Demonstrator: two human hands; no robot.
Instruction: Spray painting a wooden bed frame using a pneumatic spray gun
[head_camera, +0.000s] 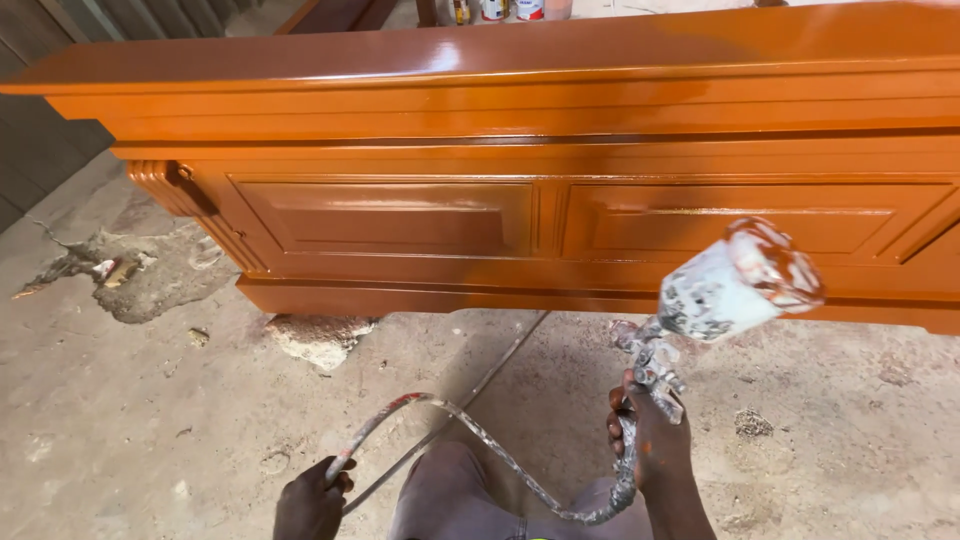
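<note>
A: How far along is the coating judged to be?

B: The orange-brown wooden headboard (560, 190) is stood on its long edge on the concrete floor (130, 430), straight ahead. A wet gloss is seen across its top rail and both recessed panels, so most of the visible face seems covered. A duller band is noticed on the right panel; that part may be left. The far right end is cut off from view.

A: And the hands?

B: The spray gun (700, 310), with its pale cup tilted up to the right, is gripped by the right hand (650, 440). The hose (440, 425) is held in the closed left hand (312, 500), looped low.

A: Edges and room?

B: The lower edge is propped on a stone block (320, 338) at the left. Open floor is left between knees and board; a broken patch (150, 275) lies to the left.
</note>
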